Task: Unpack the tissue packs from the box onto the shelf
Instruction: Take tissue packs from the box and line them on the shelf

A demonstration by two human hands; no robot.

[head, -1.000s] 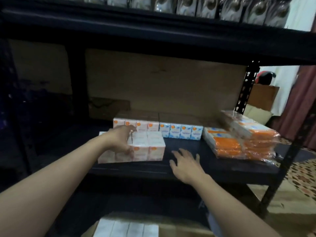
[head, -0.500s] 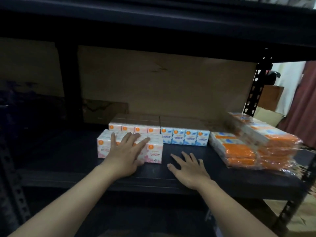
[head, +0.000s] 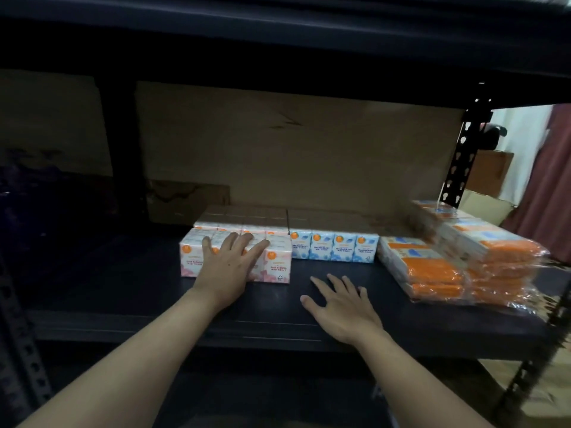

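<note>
Placement of pink tissue pack (head: 279, 264) on the shelf (head: 123, 288), just before the back row: left hand (head: 228, 268) presses it with straight fingers, right hand (head: 343, 307) lies flat and empty beside it; an even, level push should seat it flush.

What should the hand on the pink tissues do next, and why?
Probably the left hand should nudge the pink tissue block gently back towards the pink row behind. Its straight fingers press the block's front, the block stands forward of the blue packs, and the right hand lies flat on the shelf, holding nothing.
</note>
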